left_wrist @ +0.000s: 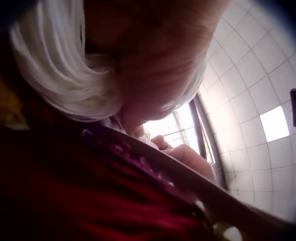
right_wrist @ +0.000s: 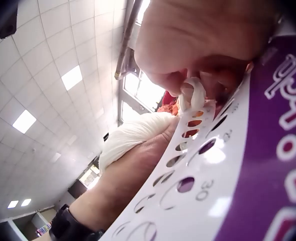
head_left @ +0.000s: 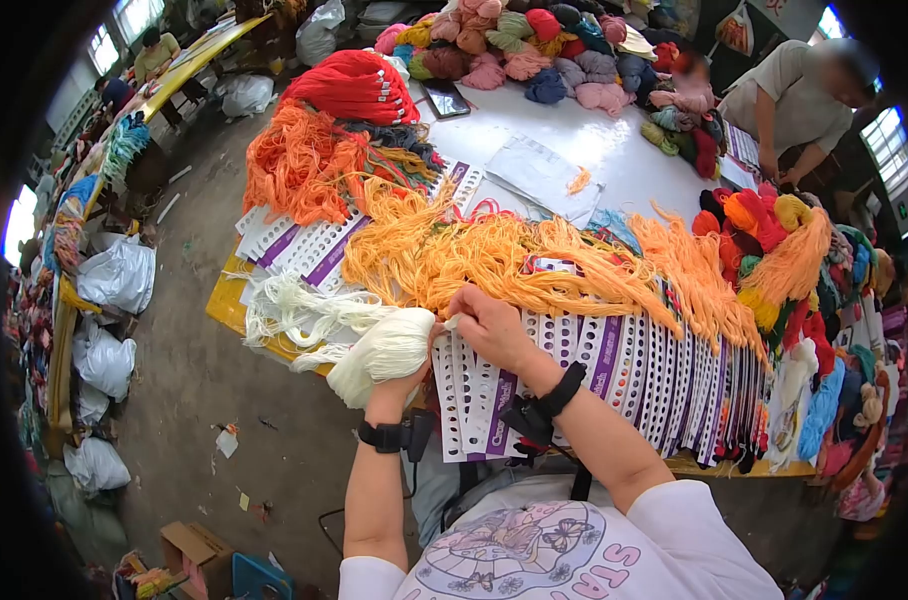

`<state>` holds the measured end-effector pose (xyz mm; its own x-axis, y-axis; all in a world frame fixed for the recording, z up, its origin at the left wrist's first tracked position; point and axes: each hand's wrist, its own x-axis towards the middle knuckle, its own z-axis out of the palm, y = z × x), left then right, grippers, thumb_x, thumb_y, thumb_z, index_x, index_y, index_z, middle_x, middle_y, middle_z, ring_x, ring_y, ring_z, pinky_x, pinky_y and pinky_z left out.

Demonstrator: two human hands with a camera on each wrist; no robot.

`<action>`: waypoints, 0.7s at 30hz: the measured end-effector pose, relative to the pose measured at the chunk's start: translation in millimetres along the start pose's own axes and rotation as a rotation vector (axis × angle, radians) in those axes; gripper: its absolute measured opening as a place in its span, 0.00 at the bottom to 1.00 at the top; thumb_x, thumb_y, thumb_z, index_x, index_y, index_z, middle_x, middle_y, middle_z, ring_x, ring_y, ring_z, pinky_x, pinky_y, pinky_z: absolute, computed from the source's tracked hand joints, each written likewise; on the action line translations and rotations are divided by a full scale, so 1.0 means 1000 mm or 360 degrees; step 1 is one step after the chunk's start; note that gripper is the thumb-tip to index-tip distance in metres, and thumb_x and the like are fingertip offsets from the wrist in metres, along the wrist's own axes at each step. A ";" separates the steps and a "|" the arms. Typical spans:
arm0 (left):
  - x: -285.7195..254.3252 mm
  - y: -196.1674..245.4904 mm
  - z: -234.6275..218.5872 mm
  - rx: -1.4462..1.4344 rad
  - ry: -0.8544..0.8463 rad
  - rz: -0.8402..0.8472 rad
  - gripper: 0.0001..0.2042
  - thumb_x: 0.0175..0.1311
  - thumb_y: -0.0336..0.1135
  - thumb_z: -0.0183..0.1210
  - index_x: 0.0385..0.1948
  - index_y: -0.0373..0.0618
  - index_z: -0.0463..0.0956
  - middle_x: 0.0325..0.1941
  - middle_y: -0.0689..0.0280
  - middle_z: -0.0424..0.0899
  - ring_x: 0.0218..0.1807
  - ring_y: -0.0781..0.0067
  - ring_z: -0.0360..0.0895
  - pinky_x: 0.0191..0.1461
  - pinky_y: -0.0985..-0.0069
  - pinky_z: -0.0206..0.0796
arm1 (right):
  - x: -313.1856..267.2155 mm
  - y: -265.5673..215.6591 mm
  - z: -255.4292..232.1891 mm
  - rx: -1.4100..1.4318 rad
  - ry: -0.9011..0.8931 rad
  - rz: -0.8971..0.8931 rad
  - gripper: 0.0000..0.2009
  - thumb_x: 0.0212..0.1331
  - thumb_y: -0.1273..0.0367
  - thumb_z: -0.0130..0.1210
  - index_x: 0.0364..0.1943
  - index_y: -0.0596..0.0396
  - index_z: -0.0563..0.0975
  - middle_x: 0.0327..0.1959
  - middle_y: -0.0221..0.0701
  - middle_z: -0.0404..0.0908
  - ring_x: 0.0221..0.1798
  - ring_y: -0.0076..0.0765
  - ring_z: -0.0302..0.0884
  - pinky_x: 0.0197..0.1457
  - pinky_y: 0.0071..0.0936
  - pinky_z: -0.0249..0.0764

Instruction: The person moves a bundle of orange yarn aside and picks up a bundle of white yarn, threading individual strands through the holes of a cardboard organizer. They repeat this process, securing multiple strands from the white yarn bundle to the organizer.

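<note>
A thick skein of cream-white thread (head_left: pixel 382 352) is gripped in my left hand (head_left: pixel 406 384), bulging out over the fingers. My right hand (head_left: pixel 494 332), just right of it, pinches a small loop of white thread (right_wrist: pixel 197 91) at the upper end of a punched thread card (right_wrist: pixel 180 173). In the right wrist view this loop lies right by the card's end holes, with the fingers curled over it. The left wrist view shows the skein (left_wrist: pixel 62 70) hanging beside my left palm (left_wrist: pixel 153 60); its fingertips are mostly hidden.
Orange thread (head_left: pixel 474 255) spreads over the row of white and purple cards (head_left: pixel 614 375). More white skeins (head_left: pixel 299 312) lie at the table's left edge, with a red bundle (head_left: pixel 349 88) behind. A person (head_left: pixel 794 100) stands at the far right.
</note>
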<state>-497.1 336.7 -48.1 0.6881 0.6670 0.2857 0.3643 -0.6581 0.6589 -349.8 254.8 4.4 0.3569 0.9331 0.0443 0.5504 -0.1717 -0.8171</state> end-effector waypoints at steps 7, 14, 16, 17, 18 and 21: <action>-0.036 -0.053 -0.036 -0.0651 0.0617 -0.0682 0.11 0.61 0.39 0.50 0.40 0.44 0.73 0.42 0.59 0.76 0.41 0.65 0.73 0.47 0.72 0.63 | 0.010 0.016 0.008 -0.0040 0.0307 -0.0327 0.23 0.41 0.64 0.58 0.45 0.55 0.68 0.32 0.35 0.75 0.31 0.37 0.73 0.35 0.28 0.70; -0.056 0.071 -0.105 -0.2597 0.0208 -0.0728 0.26 0.62 0.52 0.44 0.51 0.36 0.63 0.55 0.56 0.67 0.54 0.58 0.67 0.50 0.63 0.65 | -0.032 -0.060 -0.023 0.0179 0.0251 -0.0243 0.08 0.48 0.73 0.58 0.34 0.58 0.79 0.29 0.25 0.74 0.26 0.15 0.67 0.27 0.15 0.64; -0.046 0.108 -0.105 -0.2462 0.0018 -0.0717 0.29 0.62 0.53 0.43 0.56 0.35 0.58 0.60 0.55 0.61 0.59 0.58 0.63 0.53 0.64 0.63 | -0.052 -0.077 -0.024 0.0533 0.0023 -0.0211 0.07 0.48 0.71 0.59 0.33 0.56 0.79 0.27 0.25 0.73 0.26 0.15 0.67 0.27 0.15 0.63; -0.045 0.115 -0.097 -0.2427 0.0019 -0.0732 0.29 0.63 0.51 0.43 0.57 0.33 0.56 0.61 0.56 0.60 0.59 0.62 0.63 0.58 0.68 0.59 | -0.061 -0.082 -0.025 0.0700 -0.0080 -0.0190 0.07 0.48 0.70 0.59 0.32 0.55 0.79 0.25 0.24 0.73 0.26 0.15 0.66 0.27 0.15 0.63; -0.042 0.123 -0.092 -0.2333 -0.0039 -0.0694 0.29 0.63 0.49 0.44 0.57 0.33 0.56 0.61 0.56 0.61 0.59 0.64 0.63 0.59 0.70 0.57 | -0.067 -0.084 -0.026 0.0973 -0.0218 -0.0075 0.06 0.49 0.71 0.59 0.30 0.57 0.79 0.25 0.24 0.73 0.26 0.15 0.67 0.27 0.15 0.63; -0.040 0.143 -0.084 -0.2097 -0.0106 -0.0625 0.27 0.63 0.46 0.45 0.56 0.33 0.57 0.59 0.57 0.64 0.58 0.66 0.64 0.59 0.71 0.58 | -0.078 -0.076 -0.030 0.1360 -0.0240 0.0053 0.07 0.49 0.70 0.59 0.31 0.59 0.79 0.29 0.27 0.75 0.26 0.16 0.69 0.26 0.14 0.64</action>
<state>-524.6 245.1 93.2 0.7212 0.6881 -0.0795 -0.2931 0.4071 0.8651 -396.5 185.4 79.9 0.2256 0.9741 -0.0144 -0.2359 0.0403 -0.9709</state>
